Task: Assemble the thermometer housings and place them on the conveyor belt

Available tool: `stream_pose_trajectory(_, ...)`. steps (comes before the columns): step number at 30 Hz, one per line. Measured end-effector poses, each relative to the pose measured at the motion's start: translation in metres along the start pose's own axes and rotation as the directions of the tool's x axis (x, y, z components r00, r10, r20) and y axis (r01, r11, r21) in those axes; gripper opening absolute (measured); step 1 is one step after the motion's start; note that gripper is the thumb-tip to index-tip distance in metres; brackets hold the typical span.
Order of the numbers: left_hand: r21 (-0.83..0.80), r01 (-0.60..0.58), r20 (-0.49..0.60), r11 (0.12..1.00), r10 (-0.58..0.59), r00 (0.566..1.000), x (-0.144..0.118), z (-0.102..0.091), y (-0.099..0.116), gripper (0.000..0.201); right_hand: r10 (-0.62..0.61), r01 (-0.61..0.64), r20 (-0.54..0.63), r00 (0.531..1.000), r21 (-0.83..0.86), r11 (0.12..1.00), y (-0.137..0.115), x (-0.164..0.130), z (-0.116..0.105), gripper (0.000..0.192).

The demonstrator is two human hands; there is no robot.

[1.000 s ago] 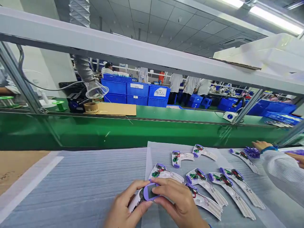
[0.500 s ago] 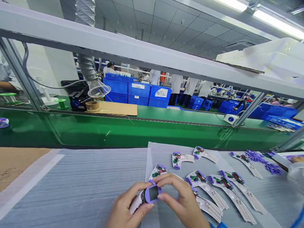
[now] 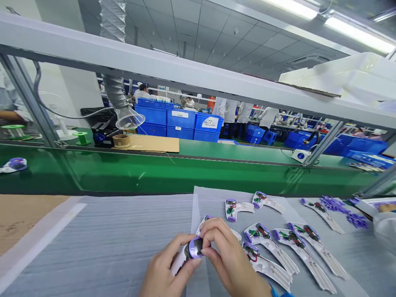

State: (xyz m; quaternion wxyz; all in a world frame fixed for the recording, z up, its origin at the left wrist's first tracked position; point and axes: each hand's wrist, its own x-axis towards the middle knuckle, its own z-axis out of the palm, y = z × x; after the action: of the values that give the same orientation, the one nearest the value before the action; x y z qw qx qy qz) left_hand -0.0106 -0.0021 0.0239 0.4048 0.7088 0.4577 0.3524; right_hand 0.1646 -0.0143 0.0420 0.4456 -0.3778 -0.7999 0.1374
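Your left hand [image 3: 163, 270] and right hand [image 3: 230, 262] met low over the desk [image 3: 102, 235], both clamped on one thermometer [image 3: 188, 253]: the left fingers [image 3: 181, 243] gripped its white handle from below, and the right fingers [image 3: 213, 233] pinched the purple head about the dark screen. The thermometer was held just above the grey foam sheet [image 3: 130, 247], at the sheet's seam. To your right lay open half-shells [image 3: 267, 241] in loose rows, white with purple ends, wires and small boards showing; one [image 3: 206, 220] lay just behind your right fingers, partly hidden, another [image 3: 266, 268] lay just beside your right hand. Two more [image 3: 236, 206] lay farther back, near the desk's edge. At far right sat a heap of purple parts [image 3: 334, 204] and a co-worker's sleeve [image 3: 385, 222]. Beyond the desk ran a green belt [image 3: 154, 173] carrying one closed thermometer [image 3: 14, 165] at far left. Across the belt stood a tape roll [image 3: 120, 141] on cardboard [image 3: 153, 143], a clear funnel hood [image 3: 128, 119] on a ribbed duct, blue crates [image 3: 179, 121], and people in white coats well behind.
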Motion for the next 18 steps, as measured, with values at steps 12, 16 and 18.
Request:
stream_pose_trajectory(12, 0.048, -0.219, -0.336, 0.975, 0.222, 0.915, 0.008, 0.018, -0.013, 0.024, 0.402, -0.344, -0.416, 0.816, 0.210, 0.915, 0.007, -0.013, 0.060, 0.031)
stream_pose_trajectory(16, -0.027, -0.228, -0.386, 0.973, 0.200, 0.901, 0.007, 0.028, -0.011, 0.022, 0.429, -0.361, -0.478, 0.766, 0.231, 0.903, 0.002, -0.009, 0.066, 0.029)
stream_pose_trajectory(18, -0.100, -0.222, -0.414, 0.970, 0.163, 0.896, 0.006, 0.031, -0.009, 0.022, 0.431, -0.371, -0.494, 0.755, 0.219, 0.902, 0.000, -0.009, 0.065, 0.030)
